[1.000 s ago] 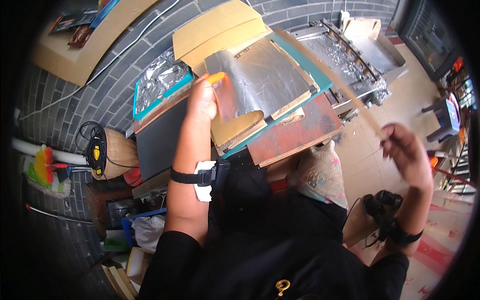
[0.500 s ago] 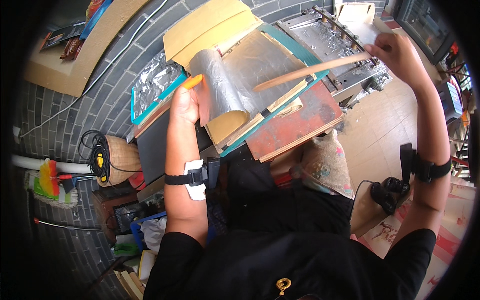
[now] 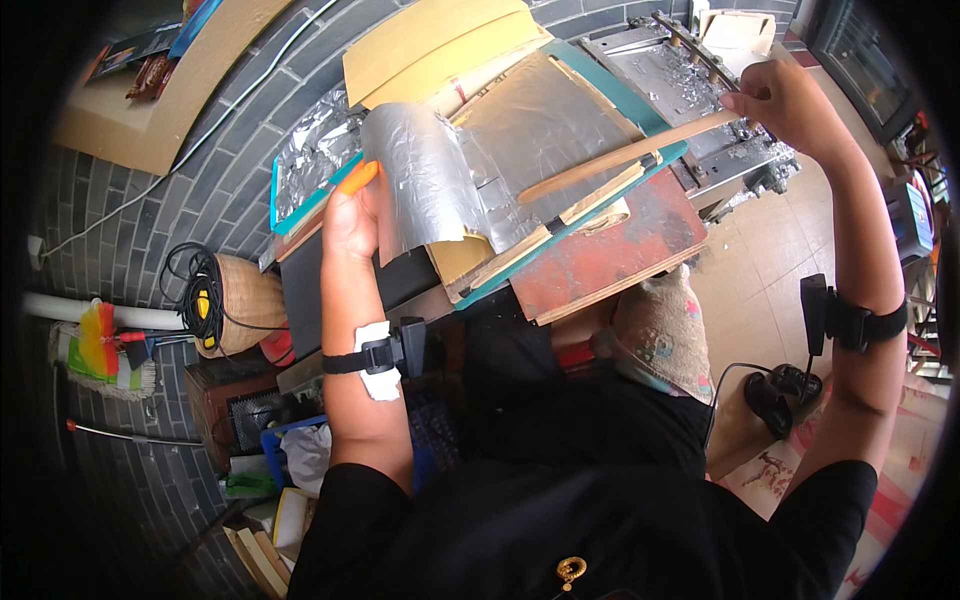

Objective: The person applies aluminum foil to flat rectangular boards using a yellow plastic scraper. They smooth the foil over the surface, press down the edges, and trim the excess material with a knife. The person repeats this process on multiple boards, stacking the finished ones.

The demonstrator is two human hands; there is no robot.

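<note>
My left hand (image 3: pixel 352 218), with an orange cover on its thumb (image 3: pixel 360 177), is closed on the left edge of a curled silver foil sheet (image 3: pixel 415 170). The sheet stands up in a bend, and its golden-tan underside shows at the lower end. More silver foil (image 3: pixel 540 120) lies flat to its right, on a teal board (image 3: pixel 655 118) with wooden strips along its edges. In my right hand (image 3: pixel 785 100) is one end of a long, flat wooden stick (image 3: pixel 630 155), pinched between thumb and fingers. The stick's far end lies over the flat foil, close to the curled sheet.
A teal tray (image 3: pixel 277 195) of crumpled foil stands at the left. Yellow card (image 3: pixel 440 50) leans behind the board. Below lies a worn reddish board (image 3: pixel 610 250). A metal frame (image 3: pixel 650 65) with foil scraps stands at the far right, and a wicker basket (image 3: pixel 250 305) with black cable is at left.
My left hand has moved left and slightly down, pulling the foil sheet's edge with it, so its bend is wider. The stick stays in my right hand at nearly the same slant.
</note>
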